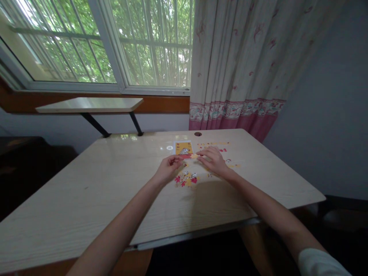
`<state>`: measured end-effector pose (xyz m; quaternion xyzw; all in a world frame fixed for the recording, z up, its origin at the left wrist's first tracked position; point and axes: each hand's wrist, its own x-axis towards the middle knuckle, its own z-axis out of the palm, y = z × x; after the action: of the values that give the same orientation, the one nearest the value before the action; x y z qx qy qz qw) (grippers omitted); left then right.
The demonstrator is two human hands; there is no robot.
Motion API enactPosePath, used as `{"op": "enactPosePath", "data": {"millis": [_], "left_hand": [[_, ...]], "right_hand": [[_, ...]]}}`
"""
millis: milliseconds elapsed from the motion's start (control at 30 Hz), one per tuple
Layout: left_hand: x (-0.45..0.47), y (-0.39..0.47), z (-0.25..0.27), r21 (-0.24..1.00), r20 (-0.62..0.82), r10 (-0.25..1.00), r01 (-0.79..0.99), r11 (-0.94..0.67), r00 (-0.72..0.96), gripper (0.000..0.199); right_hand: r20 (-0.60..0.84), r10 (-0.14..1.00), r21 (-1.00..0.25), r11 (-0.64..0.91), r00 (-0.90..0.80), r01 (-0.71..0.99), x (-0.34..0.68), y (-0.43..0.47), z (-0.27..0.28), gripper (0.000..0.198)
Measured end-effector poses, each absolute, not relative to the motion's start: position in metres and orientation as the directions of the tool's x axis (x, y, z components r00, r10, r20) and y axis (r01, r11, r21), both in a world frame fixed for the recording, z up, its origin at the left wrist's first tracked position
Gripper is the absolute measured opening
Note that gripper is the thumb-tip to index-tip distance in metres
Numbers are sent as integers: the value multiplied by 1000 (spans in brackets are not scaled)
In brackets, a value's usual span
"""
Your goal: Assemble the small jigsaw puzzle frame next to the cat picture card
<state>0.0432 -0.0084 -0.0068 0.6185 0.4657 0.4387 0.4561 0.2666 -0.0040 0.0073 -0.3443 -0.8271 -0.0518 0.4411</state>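
Note:
A short strip of joined red jigsaw puzzle pieces (pixel 187 156) lies between my hands, with a yellow puzzle piece (pixel 194 156) at its right end. My left hand (pixel 169 168) is curled, its thumb and fingertips pinching the strip's left end. From the other side, my right hand (pixel 215 160) closes its thumb and forefinger on the yellow piece. Just beyond the strip is a picture card (pixel 183 148), yellow with a white animal. Nearer me sits a loose pile of red, yellow and white puzzle pieces (pixel 186 179). More puzzle pieces (pixel 214 144) form rows to the right, partly hidden by my right hand.
Everything rests on a pale wooden desk (pixel 115 184). A raised shelf (pixel 92 105) on dark supports stands at its back left. A round cable hole (pixel 198 134) is near the back edge. Behind are a barred window (pixel 152 46) and a patterned curtain (pixel 235 65).

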Motion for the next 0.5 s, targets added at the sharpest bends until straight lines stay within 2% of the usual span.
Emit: {"op": "enactPosePath", "data": {"millis": [67, 167, 200, 267, 500], "left_hand": [[39, -8, -12, 884, 204, 961, 387, -262, 185, 18], [33, -9, -16, 550, 333, 879, 686, -476, 342, 21], [32, -9, -15, 454, 340, 850, 721, -523, 403, 23], [30, -8, -14, 350, 317, 815, 738, -576, 485, 28], [33, 1, -20, 194, 255, 758, 737, -648, 600, 36]], "right_hand": [[785, 525, -231, 742, -330, 630, 273, -3, 13, 18], [824, 502, -235, 724, -262, 648, 280, -3, 21, 19], [837, 489, -232, 723, -245, 651, 281, -3, 23, 19], [855, 465, -223, 729, -229, 647, 284, -3, 26, 20], [876, 429, -205, 744, -219, 637, 283, -1, 27, 17]]}}
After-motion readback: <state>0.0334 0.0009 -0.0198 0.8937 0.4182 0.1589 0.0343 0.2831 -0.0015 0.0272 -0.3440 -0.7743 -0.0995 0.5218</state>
